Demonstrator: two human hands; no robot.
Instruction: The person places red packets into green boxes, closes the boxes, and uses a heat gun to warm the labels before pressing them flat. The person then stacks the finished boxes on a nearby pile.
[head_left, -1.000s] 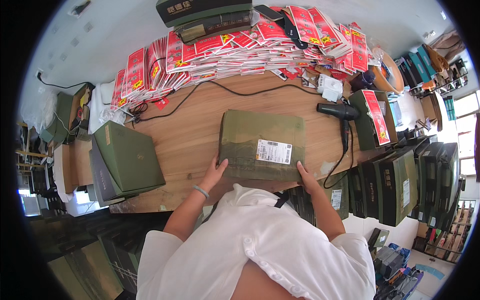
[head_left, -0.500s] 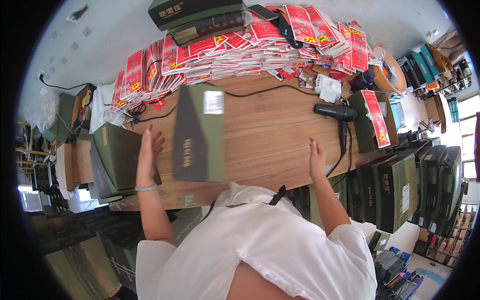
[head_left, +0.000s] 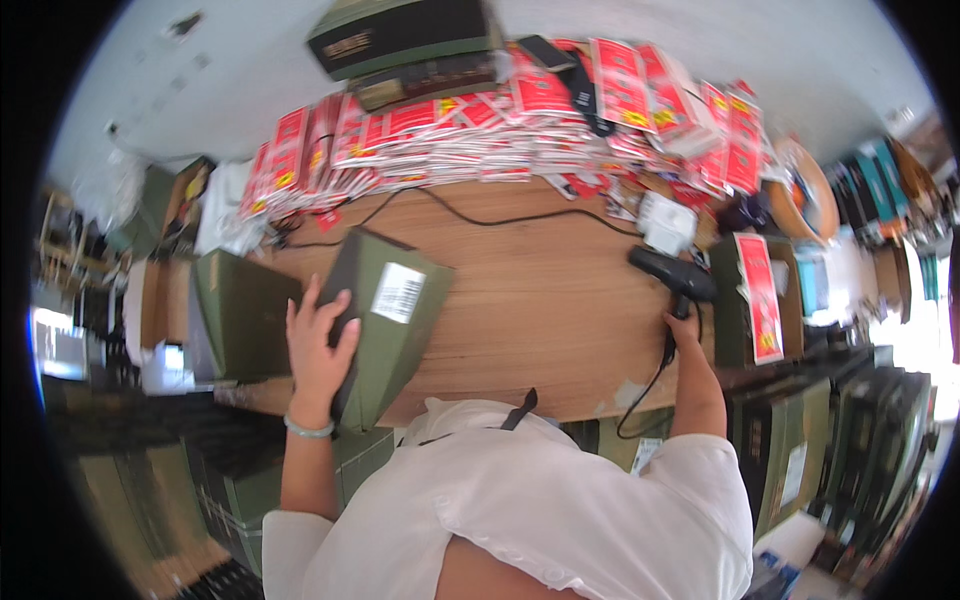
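Note:
A dark green and brown shoebox (head_left: 385, 350) with a white barcode label sits slantwise on the table in front of me. My left hand (head_left: 320, 345) lies against the box's left side, its fingers spread and the thumb near the label. At the right, the fingers of my right hand (head_left: 684, 328) are wrapped round the handle of a black hair dryer (head_left: 672, 274). The dryer's nozzle points left, and its cord hangs down beside my wrist toward the table's front edge.
Red printed packets (head_left: 480, 145) are piled along the wall, with two boxes (head_left: 400, 40) and a phone (head_left: 546, 53) on top. Another green box (head_left: 235, 315) stands at the left. An open box (head_left: 740, 300) holding a red packet is at the right. A black cord (head_left: 500, 219) crosses the table.
My left hand has come onto the shoebox, which is now turned clockwise and nearer to me. My right hand has moved right and closed on the hair dryer's handle. The view has shifted slightly.

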